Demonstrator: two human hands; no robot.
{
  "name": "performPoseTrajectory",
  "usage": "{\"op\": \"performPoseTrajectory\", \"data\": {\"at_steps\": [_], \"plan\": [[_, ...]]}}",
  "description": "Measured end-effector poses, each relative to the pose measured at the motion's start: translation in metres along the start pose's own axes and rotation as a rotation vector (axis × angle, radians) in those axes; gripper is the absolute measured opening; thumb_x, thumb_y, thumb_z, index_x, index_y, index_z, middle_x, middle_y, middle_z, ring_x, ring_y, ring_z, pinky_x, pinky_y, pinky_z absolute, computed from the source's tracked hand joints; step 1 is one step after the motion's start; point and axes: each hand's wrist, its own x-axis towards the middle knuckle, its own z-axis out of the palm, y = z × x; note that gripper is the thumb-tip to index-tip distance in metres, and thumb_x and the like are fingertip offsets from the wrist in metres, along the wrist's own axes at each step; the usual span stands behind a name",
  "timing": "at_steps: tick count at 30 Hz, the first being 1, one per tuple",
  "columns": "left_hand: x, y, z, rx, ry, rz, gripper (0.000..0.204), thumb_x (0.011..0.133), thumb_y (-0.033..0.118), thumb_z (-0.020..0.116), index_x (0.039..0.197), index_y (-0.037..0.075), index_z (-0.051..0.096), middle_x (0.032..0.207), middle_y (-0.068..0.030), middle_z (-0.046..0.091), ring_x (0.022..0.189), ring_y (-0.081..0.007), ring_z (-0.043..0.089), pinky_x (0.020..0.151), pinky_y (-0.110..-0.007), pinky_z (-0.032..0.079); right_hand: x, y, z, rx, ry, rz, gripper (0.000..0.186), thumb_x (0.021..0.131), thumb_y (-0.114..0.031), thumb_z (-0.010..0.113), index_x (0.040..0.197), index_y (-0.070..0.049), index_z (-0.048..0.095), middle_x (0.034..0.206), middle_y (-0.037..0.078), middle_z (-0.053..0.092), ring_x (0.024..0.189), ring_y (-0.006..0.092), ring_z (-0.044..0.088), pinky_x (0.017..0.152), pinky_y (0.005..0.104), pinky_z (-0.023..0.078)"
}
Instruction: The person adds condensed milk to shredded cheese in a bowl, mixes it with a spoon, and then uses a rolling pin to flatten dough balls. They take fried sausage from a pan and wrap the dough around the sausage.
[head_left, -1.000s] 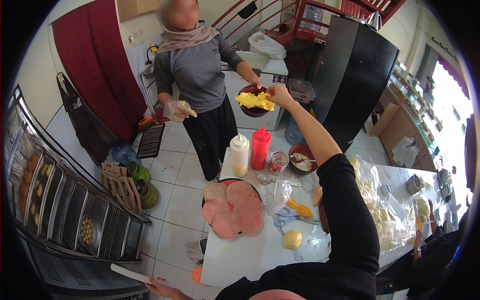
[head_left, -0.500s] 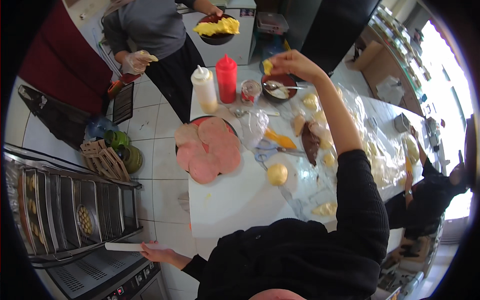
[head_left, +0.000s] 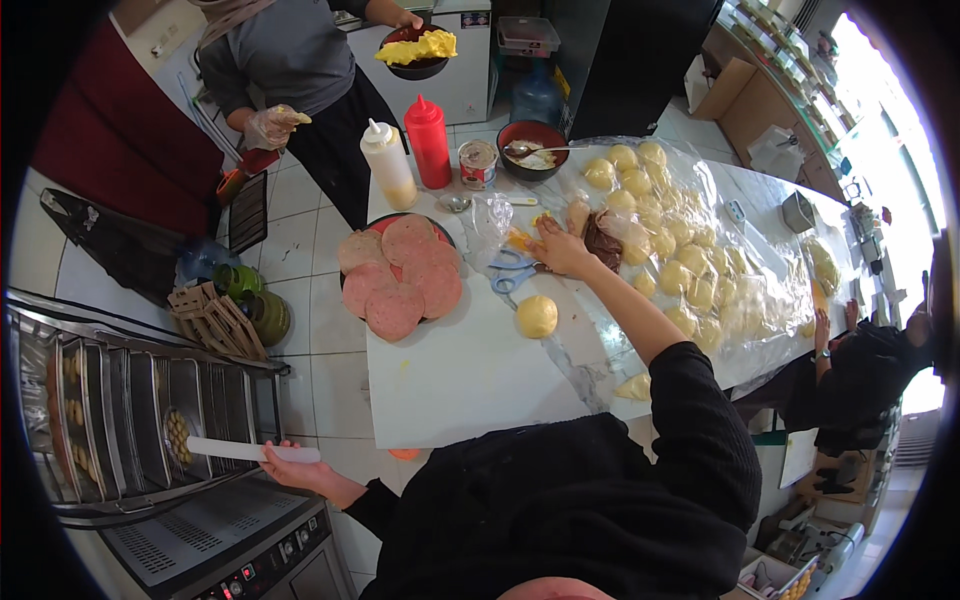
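My left hand (head_left: 290, 466) is wrapped round one end of a smooth white rolling pin (head_left: 235, 449), off the table's left side. Over the table, my right hand (head_left: 562, 247) is down beside an orange scraper (head_left: 518, 239) and a brown-filled piping bag (head_left: 603, 238). A small yellow piece (head_left: 541, 218) shows at its fingertips; the palm is hidden. Blue-handled scissors (head_left: 512, 272) lie just left of this hand. Nearer to me sits a single round dough ball (head_left: 537, 316). To the left, pink round slices (head_left: 392, 280) cover a dark-rimmed plate.
Two squeeze bottles, white (head_left: 388, 165) and red (head_left: 428, 143), stand by a can (head_left: 478, 164) and a bowl with a spoon (head_left: 531, 150). Dough balls under plastic (head_left: 690, 262) cover the right side. Across the table, a person holds a bowl (head_left: 413, 66). A tray rack (head_left: 150, 420) stands left.
My right hand has come down from near the bowl to beside the orange scraper. My left hand has raised the rolling pin slightly, toward the rack. The view has shifted.
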Motion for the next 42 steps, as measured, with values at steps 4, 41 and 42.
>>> {"op": "performPoseTrajectory", "data": {"at_steps": [4, 41, 42], "plan": [[-0.002, 0.003, -0.017, 0.002, 0.053, 0.028, 0.02, 0.084, 0.023, 0.051, 0.094, 0.005, 0.049, 0.079, -0.0021, 0.047, 0.066, -0.0126, 0.046, 0.055, -0.025, 0.036, 0.013, -0.019, -0.04, -0.111, -0.224, 0.045, 0.064, 0.088, -0.051, 0.024, 0.117, 0.002, 0.046, 0.112, 0.022, 0.052, 0.106, 0.0321, 0.05, 0.097, 0.0456, 0.028], [-0.072, 0.005, -0.057, 0.042, -0.554, -0.097, 0.036, 0.082, 0.01, 0.052, 0.114, 0.006, 0.036, 0.096, -0.0037, 0.044, 0.07, -0.0108, 0.047, 0.059, -0.024, 0.039, -0.216, -0.13, -0.045, 0.456, -0.316, -0.427, 0.049, 0.084, -0.03, 0.047, 0.126, -0.006, 0.038, 0.131, 0.008, 0.037, 0.123, 0.0192, 0.031, 0.104, 0.0371, 0.019], [-0.077, 0.003, -0.052, 0.041, -0.561, -0.105, 0.036, 0.082, 0.01, 0.052, 0.114, 0.006, 0.036, 0.096, -0.0037, 0.044, 0.07, -0.0108, 0.047, 0.059, -0.024, 0.039, -0.214, -0.122, -0.043, 0.554, -0.308, -0.314, 0.044, 0.084, -0.025, 0.048, 0.124, -0.007, 0.041, 0.13, 0.009, 0.039, 0.122, 0.0198, 0.034, 0.104, 0.0374, 0.019]]}}
